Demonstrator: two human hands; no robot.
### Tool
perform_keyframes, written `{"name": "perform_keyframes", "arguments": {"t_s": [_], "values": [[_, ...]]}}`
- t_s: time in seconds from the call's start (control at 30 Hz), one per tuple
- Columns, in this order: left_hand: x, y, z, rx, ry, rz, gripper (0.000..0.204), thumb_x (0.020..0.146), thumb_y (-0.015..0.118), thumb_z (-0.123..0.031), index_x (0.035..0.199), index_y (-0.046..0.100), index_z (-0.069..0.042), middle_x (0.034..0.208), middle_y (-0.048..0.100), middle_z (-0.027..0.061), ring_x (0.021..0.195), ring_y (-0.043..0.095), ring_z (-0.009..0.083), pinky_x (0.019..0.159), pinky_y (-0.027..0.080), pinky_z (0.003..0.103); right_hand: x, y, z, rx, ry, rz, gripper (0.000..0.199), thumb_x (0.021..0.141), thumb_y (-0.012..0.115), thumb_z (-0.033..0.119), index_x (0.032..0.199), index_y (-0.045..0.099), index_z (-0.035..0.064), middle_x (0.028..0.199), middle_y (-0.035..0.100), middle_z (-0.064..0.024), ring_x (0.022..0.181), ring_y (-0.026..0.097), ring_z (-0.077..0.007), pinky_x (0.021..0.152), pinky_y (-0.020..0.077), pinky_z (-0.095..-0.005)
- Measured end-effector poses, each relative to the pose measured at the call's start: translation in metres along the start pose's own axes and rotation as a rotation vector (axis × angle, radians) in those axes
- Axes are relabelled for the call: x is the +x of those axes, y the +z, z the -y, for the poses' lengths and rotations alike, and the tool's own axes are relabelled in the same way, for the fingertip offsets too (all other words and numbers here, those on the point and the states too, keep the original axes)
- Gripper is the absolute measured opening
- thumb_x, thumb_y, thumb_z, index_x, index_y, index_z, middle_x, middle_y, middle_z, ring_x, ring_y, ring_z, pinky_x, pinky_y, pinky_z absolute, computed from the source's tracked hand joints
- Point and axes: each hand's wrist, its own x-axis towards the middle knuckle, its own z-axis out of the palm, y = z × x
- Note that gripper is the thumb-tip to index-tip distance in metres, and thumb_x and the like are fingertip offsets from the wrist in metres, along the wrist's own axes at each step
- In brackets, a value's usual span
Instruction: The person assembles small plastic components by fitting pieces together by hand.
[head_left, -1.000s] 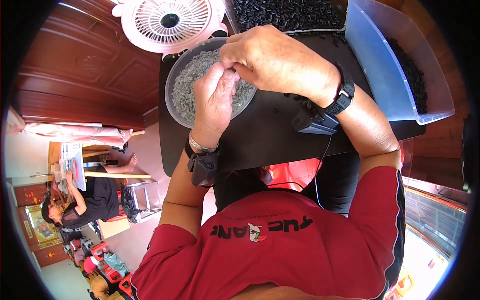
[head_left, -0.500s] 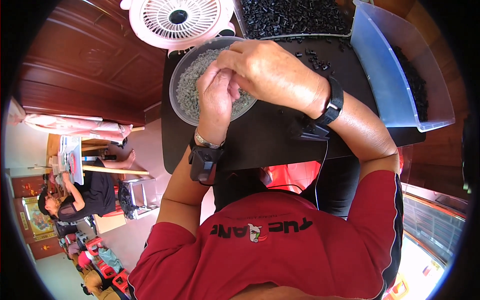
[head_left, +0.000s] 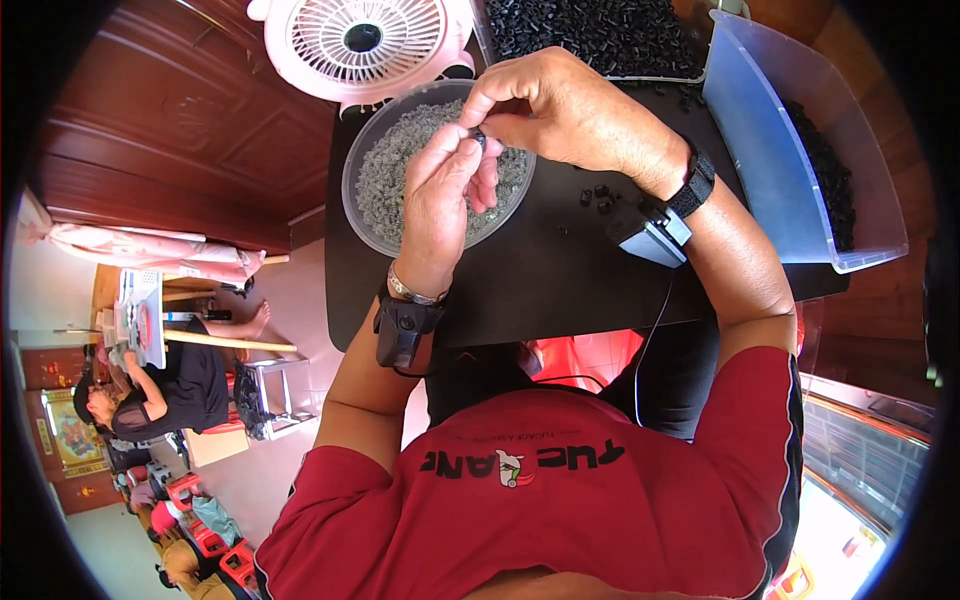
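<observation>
Over a round clear bowl (head_left: 352, 205) full of small translucent pieces (head_left: 385, 170), my two hands meet at the fingertips. My left hand (head_left: 440, 195) pinches a small black plastic part (head_left: 478, 136) between thumb and forefinger. My right hand (head_left: 555, 110) has its thumb and forefinger closed at the same black part, touching it from the right side. Whether the right fingers also hold one of the tiny translucent pieces is too small to tell. Several loose black parts (head_left: 600, 195) lie on the dark table (head_left: 480, 290) below my right hand.
A pink fan (head_left: 362, 40) stands behind the bowl. A tray of black parts (head_left: 590, 35) sits at the back, and a translucent blue bin (head_left: 780, 150) with more black parts is on the right. A cable (head_left: 645, 360) hangs off the table's front edge. At far left another person (head_left: 180, 385) sits working.
My right hand has turned and shifted slightly right and up, and its fingers have opened out from my left hand. The black part between the fingertips now shows.
</observation>
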Motion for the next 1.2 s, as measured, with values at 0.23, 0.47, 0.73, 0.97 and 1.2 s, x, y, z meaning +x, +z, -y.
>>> {"name": "perform_keyframes", "arguments": {"t_s": [0.23,0.47,0.73,0.97,1.2], "values": [[0.000,0.000,-0.002,-0.017,0.000,0.022,0.024,0.094,0.044,-0.021,0.092,0.057,0.000,0.069,0.054,0.0027,0.054,0.048,0.0075,0.048,0.037,0.019,0.001,-0.007,0.001,-0.007,-0.015,0.100,0.013,0.081,0.063,0.000,0.094,0.065,0.0004,0.081,0.064,-0.0079,0.073,0.064,-0.0149,0.066,0.0507,-0.0257],[0.000,0.000,-0.002,0.020,0.046,0.056,0.023,0.095,0.044,-0.021,0.094,0.056,-0.001,0.069,0.053,0.0016,0.055,0.047,0.0067,0.049,0.037,0.018,0.001,-0.009,0.000,0.110,0.068,0.059,0.011,0.077,0.063,0.005,0.087,0.067,0.0043,0.071,0.066,-0.0080,0.064,0.062,-0.0151,0.063,0.0484,-0.0265],[-0.002,0.000,-0.001,0.135,0.096,0.085,0.027,0.097,0.043,-0.026,0.091,0.054,-0.002,0.065,0.049,-0.0012,0.053,0.042,0.0038,0.047,0.032,0.018,0.001,-0.015,0.000,0.296,0.154,0.057,0.011,0.079,0.066,0.008,0.088,0.068,0.0023,0.073,0.065,-0.0024,0.068,0.060,-0.0095,0.065,0.0479,-0.0242],[-0.003,-0.001,-0.002,0.184,0.111,0.076,0.029,0.097,0.043,-0.028,0.088,0.054,-0.003,0.060,0.046,-0.0007,0.048,0.039,0.0046,0.045,0.029,0.018,0.000,-0.016,0.001,0.326,0.186,0.119,0.014,0.077,0.068,0.009,0.089,0.068,0.0016,0.075,0.065,-0.0025,0.069,0.060,-0.0094,0.066,0.0481,-0.0237],[-0.002,0.003,-0.001,0.199,0.183,0.058,0.027,0.097,0.042,-0.027,0.091,0.053,-0.003,0.062,0.048,0.0001,0.049,0.041,0.0052,0.045,0.030,0.018,0.001,-0.019,-0.006,0.396,0.216,0.189,0.015,0.074,0.064,0.006,0.088,0.067,0.0004,0.068,0.062,-0.0018,0.061,0.055,-0.0086,0.059,0.0457,-0.0235]]}}
